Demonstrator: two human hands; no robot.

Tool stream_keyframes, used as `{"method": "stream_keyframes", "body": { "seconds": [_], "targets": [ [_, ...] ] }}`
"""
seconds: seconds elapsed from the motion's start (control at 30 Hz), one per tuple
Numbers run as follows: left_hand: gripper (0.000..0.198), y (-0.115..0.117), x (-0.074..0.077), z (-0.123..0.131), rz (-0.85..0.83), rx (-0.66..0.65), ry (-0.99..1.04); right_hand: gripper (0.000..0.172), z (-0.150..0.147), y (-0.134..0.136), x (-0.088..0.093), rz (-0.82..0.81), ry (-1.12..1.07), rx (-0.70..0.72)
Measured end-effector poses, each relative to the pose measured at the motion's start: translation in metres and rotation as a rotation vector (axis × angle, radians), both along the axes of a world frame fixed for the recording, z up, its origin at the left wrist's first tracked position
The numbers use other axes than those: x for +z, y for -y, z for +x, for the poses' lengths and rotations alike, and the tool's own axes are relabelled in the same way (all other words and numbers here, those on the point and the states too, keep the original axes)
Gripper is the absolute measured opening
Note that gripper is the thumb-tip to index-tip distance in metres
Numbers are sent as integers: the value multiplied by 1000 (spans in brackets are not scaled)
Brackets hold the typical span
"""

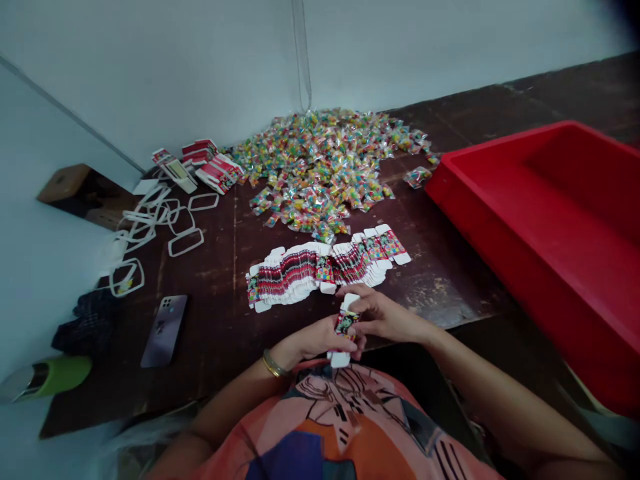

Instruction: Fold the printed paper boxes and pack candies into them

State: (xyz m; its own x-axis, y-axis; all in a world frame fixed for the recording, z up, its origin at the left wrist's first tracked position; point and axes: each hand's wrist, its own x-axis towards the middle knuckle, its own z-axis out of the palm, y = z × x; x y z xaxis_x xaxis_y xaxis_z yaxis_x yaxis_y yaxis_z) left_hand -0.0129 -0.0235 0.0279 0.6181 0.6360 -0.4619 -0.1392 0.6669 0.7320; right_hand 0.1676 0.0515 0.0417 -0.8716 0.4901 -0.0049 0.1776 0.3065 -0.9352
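A small printed carton (345, 323) with white end flaps stands upright between both my hands at the near table edge. My left hand (320, 340), with a gold bangle at the wrist, grips its lower part. My right hand (377, 313) is closed round its upper end. Just beyond them a fanned row of flat printed cartons (325, 267) lies across the dark wooden table (440, 273). Farther back, a wide heap of small bright wrapped sweets (325, 163) spreads toward the wall.
A large red tray (545, 220) fills the right side. At the left lie a phone (165, 330), a black glove (85, 323), a green cylinder (50, 377), white plastic frames (165, 220) and a stack of red and white cartons (210, 163).
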Motion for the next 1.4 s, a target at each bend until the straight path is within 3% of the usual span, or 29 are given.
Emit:
{"method": "stream_keyframes", "body": {
  "seconds": [0.07, 0.1, 0.23, 0.3, 0.4, 0.47, 0.53, 0.67, 0.73, 0.8, 0.83, 0.9, 0.97, 1.03, 1.1, 1.2, 1.33, 1.4],
  "targets": [
    [29, -1, -2, -4, 64, -94, -2, 19, 0, -2, 5, -65, -24, 75],
    [31, 0, -6, -5, 89, -82, -43, 20, 0, -1, 6, -92, -39, 66],
    [39, 12, -29, 1, 173, 205, -283, 17, -2, 15, -5, -200, -80, -206],
    [39, 19, -37, 4, 205, 287, -324, 17, -3, 29, -16, -284, -88, -320],
    [35, 28, -40, 5, 264, 440, -406, 30, -4, 47, -33, -447, -122, -404],
    [45, 32, -38, 2, 311, 537, -475, 33, -4, 56, -42, -611, -153, -458],
    [45, 37, -35, -2, 357, 526, -507, 27, -3, 61, -50, -832, -168, -504],
    [24, 47, -29, -7, 497, 302, -524, 26, 3, 62, -65, -1330, -152, -435],
    [22, 50, -26, -6, 498, 270, -522, 31, 5, 60, -68, -1445, -118, -374],
    [21, 51, -26, -2, 402, 360, -486, 29, 6, 56, -65, -1385, -65, -321],
    [22, 50, -27, 0, 315, 422, -435, 26, 5, 55, -61, -1281, -38, -306],
    [37, 46, -31, 4, 82, 514, -250, 20, 2, 51, -52, -930, -14, -295],
    [52, 43, -35, 7, -151, 526, -30, 18, -1, 50, -43, -519, -18, -254],
    [51, 41, -39, 6, -278, 515, 105, 23, -3, 51, -37, -265, -17, -189],
    [47, 42, -42, 5, -294, 513, 148, 27, -5, 52, -37, -241, 0, -176],
    [43, 47, -48, 3, -296, 489, 186, 25, -8, 54, -44, -340, 15, -252],
    [48, 51, -56, 3, -321, 395, 233, 27, -10, 49, -47, -470, 63, -281],
    [53, 51, -57, 2, -320, 396, 238, 26, -9, 44, -45, -431, 60, -239]
  ]
}}
